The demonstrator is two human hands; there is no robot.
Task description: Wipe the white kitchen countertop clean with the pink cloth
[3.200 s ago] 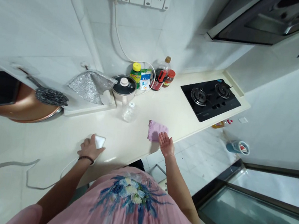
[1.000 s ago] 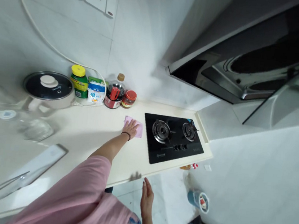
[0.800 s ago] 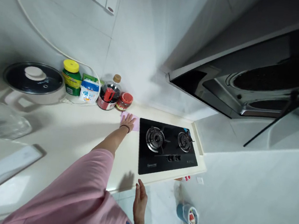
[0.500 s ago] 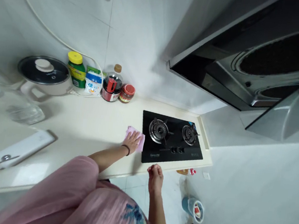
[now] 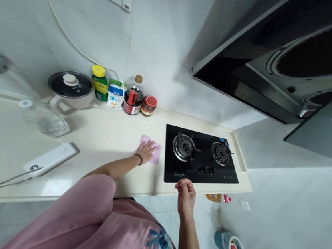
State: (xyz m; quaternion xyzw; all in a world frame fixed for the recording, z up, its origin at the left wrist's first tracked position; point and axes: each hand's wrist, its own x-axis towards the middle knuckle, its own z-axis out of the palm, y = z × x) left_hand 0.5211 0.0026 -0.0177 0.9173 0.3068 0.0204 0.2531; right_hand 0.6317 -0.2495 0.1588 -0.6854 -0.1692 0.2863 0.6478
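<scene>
My left hand [image 5: 146, 151] lies flat with spread fingers on a pink cloth [image 5: 155, 155], pressing it against the pale countertop [image 5: 101, 132] just left of the black gas hob [image 5: 196, 174]. A dark band circles the left wrist. In front of the hob's near edge is my right hand [image 5: 187, 193], its fingers curled and pinched together; nothing shows between them. The hob has two burners, a left one [image 5: 185, 147] and a right one [image 5: 220, 153], with knobs [image 5: 205, 170] near the front.
Along the wall stand a lidded pot [image 5: 75, 89], a green jar [image 5: 100, 84], a white packet [image 5: 115, 96], a dark bottle [image 5: 133, 96] and a red-lidded jar [image 5: 149, 105]. A clear bottle [image 5: 51, 122] lies left. The range hood [image 5: 241, 77] overhangs; a bin [image 5: 226, 245] stands below.
My left hand and the cloth have shifted slightly left, leaving a wider gap to the hob. The view has shifted, so most of the scene appears further right. The right hand stays curled.
</scene>
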